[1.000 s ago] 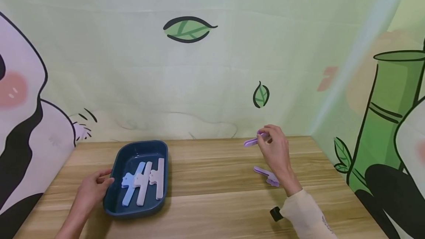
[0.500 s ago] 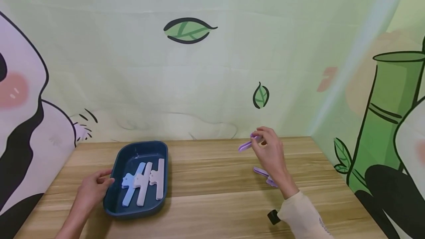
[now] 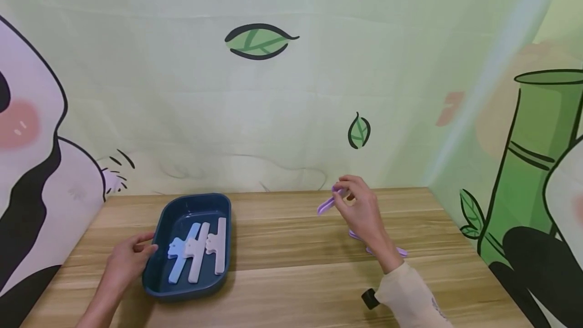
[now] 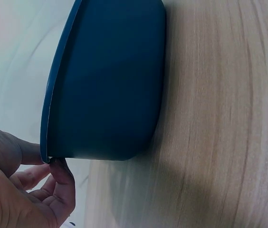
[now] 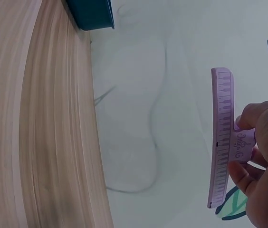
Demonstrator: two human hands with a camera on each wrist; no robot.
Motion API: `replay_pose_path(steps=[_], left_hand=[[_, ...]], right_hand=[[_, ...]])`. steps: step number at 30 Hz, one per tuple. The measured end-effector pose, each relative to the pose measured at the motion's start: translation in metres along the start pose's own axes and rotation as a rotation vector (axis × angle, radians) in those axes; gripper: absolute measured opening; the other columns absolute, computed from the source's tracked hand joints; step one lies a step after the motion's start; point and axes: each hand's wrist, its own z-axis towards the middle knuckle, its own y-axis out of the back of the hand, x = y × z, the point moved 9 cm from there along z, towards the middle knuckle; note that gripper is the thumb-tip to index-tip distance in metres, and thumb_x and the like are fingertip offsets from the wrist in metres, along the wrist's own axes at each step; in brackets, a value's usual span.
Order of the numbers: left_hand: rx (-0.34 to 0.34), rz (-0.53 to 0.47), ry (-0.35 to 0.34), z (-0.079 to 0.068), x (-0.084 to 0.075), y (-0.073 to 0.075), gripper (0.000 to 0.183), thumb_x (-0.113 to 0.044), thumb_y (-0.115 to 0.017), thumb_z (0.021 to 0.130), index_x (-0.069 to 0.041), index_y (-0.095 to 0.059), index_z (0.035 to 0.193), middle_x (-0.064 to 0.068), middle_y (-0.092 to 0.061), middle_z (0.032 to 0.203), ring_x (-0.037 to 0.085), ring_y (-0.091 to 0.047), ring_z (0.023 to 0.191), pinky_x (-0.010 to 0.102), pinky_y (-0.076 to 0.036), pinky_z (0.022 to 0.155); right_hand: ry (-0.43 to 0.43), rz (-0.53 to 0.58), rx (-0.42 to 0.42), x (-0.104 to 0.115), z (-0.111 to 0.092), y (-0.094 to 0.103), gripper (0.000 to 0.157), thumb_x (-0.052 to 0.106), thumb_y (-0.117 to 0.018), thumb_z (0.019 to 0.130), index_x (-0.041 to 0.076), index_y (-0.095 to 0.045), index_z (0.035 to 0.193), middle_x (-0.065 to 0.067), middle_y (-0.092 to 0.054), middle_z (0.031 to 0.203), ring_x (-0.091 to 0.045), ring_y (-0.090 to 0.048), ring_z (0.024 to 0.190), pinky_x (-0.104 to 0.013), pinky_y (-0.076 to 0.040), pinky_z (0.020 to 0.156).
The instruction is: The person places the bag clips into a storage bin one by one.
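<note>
My left hand [image 3: 127, 259] pinches the left rim of a dark blue plastic tray [image 4: 110, 80], thumb and a curled finger meeting at its edge in the left wrist view. Inside the tray lie a blue bag clip [image 3: 183, 254], a whitish one [image 3: 199, 252] and a pale pinkish one [image 3: 220, 247]. Raised over the back of the table, my right hand [image 3: 362, 211] grips a purple bag clip [image 5: 223, 137] by its handle, the long toothed bar pointing away from the fingers. Another purple clip [image 3: 402, 252] lies on the table, partly covered by my right wrist.
The wooden table [image 3: 282, 277] ends at a pale green printed cloth backdrop [image 3: 182, 90] with leaves, bamboo and pandas. A small black object [image 3: 370, 298] sits at my right sleeve [image 3: 410, 292].
My right hand has moved left and slightly down with the purple clip, uncovering the far end of the clip lying on the table. The left hand and the tray stay put.
</note>
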Motion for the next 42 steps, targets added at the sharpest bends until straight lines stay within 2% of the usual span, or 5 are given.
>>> replay_pose_path(steps=[8, 24, 30, 34, 42], left_hand=[[-0.001, -0.006, -0.012, -0.002, -0.001, 0.000, 0.044, -0.014, -0.058, 0.106, 0.011, -0.050, 0.142, 0.040, -0.058, 0.123, 0.045, -0.062, 0.102, 0.044, -0.053, 0.075], [-0.009, -0.014, -0.018, -0.003, -0.002, 0.001, 0.043, -0.012, -0.059, 0.105, 0.011, -0.051, 0.140, 0.039, -0.061, 0.119, 0.039, -0.065, 0.095, 0.033, -0.051, 0.066], [0.008, -0.011, 0.002, -0.002, 0.000, 0.000, 0.044, -0.013, -0.059, 0.105, 0.011, -0.050, 0.141, 0.039, -0.059, 0.121, 0.042, -0.063, 0.098, 0.038, -0.054, 0.071], [0.014, -0.015, 0.024, 0.000, 0.000, 0.000, 0.044, -0.013, -0.058, 0.106, 0.010, -0.049, 0.143, 0.039, -0.058, 0.122, 0.041, -0.062, 0.098, 0.037, -0.054, 0.071], [0.019, -0.006, 0.020, 0.000, -0.001, 0.000, 0.044, -0.013, -0.057, 0.106, 0.010, -0.049, 0.143, 0.040, -0.057, 0.124, 0.043, -0.061, 0.101, 0.041, -0.055, 0.074]], right_hand=[[0.027, 0.053, 0.035, 0.008, 0.003, -0.013, 0.015, -0.005, -0.079, 0.086, -0.001, -0.074, 0.100, -0.016, -0.069, 0.117, -0.026, -0.067, 0.095, -0.040, -0.058, 0.071], [0.067, 0.184, 0.157, 0.033, 0.007, -0.044, 0.013, -0.004, -0.078, 0.088, 0.001, -0.074, 0.100, -0.012, -0.069, 0.119, -0.024, -0.066, 0.099, -0.039, -0.057, 0.073], [0.078, 0.217, 0.194, 0.042, 0.008, -0.058, 0.014, -0.003, -0.077, 0.089, 0.004, -0.076, 0.101, -0.010, -0.069, 0.121, -0.023, -0.065, 0.104, -0.038, -0.057, 0.074], [0.087, 0.234, 0.217, 0.048, 0.009, -0.067, 0.014, -0.003, -0.077, 0.089, 0.004, -0.076, 0.101, -0.010, -0.069, 0.121, -0.024, -0.065, 0.106, -0.037, -0.057, 0.075], [0.118, 0.263, 0.257, 0.066, 0.011, -0.084, 0.014, -0.003, -0.077, 0.088, 0.003, -0.076, 0.101, -0.011, -0.069, 0.120, -0.023, -0.065, 0.104, -0.037, -0.057, 0.075]])
